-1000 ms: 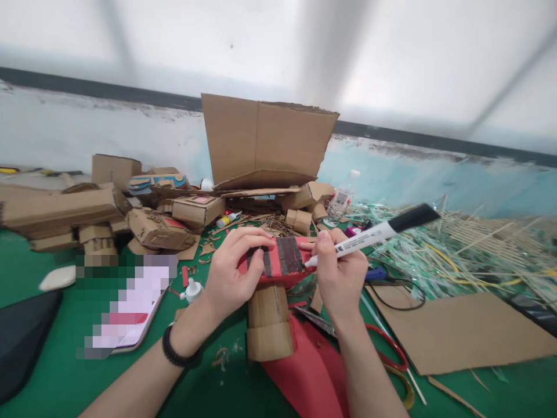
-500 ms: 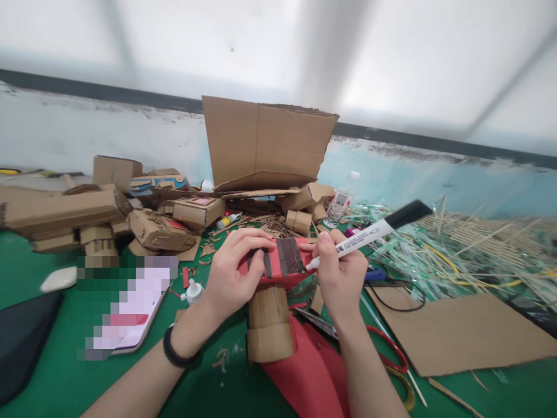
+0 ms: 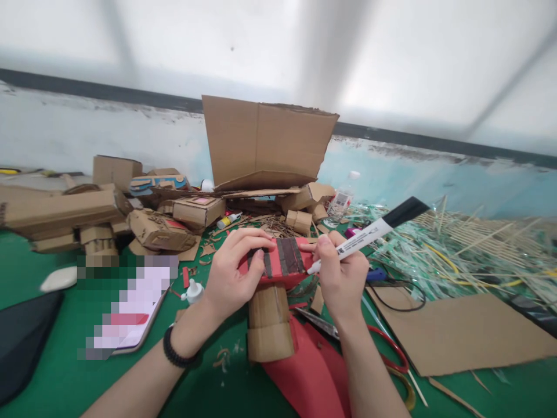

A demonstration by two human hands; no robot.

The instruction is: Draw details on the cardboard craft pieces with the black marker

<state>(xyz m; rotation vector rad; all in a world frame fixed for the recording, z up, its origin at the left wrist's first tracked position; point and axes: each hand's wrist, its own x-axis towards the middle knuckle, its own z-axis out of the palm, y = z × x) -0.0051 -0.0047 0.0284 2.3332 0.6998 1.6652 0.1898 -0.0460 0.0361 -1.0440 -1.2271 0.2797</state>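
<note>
A red paper-covered cardboard model [image 3: 275, 261] with dark bands lies in front of me, above a brown cardboard cylinder [image 3: 270, 325]. My left hand [image 3: 237, 270] grips the model's left end, fingers over its top and thumb on the near side. In my right hand [image 3: 342, 273] is a white marker [image 3: 363, 239] with a black end pointing up and right. Its tip meets or nearly meets the model's right end; I cannot tell which. Scissors [image 3: 315, 322] with a red handle lie partly hidden beneath my right forearm, beside red paper [image 3: 300, 371].
Cardboard pieces [image 3: 165, 229] crowd the back left, with a large upright sheet [image 3: 270, 145] behind. Thin sticks and plastic strips [image 3: 461, 244] cover the right. A phone [image 3: 139, 307] lies at left, a glue bottle [image 3: 194, 290] near my left wrist, and flat cardboard [image 3: 470, 331] at right.
The marker has shifted very slightly, its black end a little lower and to the left. My left hand and the red model stay in place.
</note>
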